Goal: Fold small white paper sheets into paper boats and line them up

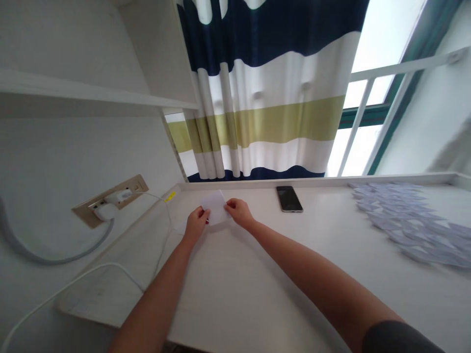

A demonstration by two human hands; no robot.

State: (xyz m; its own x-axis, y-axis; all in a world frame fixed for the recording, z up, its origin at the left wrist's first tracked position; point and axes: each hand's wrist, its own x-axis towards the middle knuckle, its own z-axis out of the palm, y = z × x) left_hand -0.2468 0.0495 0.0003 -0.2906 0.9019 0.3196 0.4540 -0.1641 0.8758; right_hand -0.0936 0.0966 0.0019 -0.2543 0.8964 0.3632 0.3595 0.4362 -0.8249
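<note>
A small white sheet of paper (215, 208) is held between my two hands above the far left part of the white desk (235, 274). My left hand (197, 221) pinches its left edge, thumb on top; a tiny dark bit shows by that thumb, too small to name. At the right edge, my right hand (237, 211) grips the paper between thumb and fingers. The sheet looks flat and slightly tilted.
A dark smartphone (289, 199) lies right of my hands. Many overlapping folded white paper pieces (412, 218) spread across the desk's right side. On the left wall, a socket panel (110, 200) holds plugs with cables; a white cable (165, 240) crosses the desk. A striped curtain (272, 117) hangs behind.
</note>
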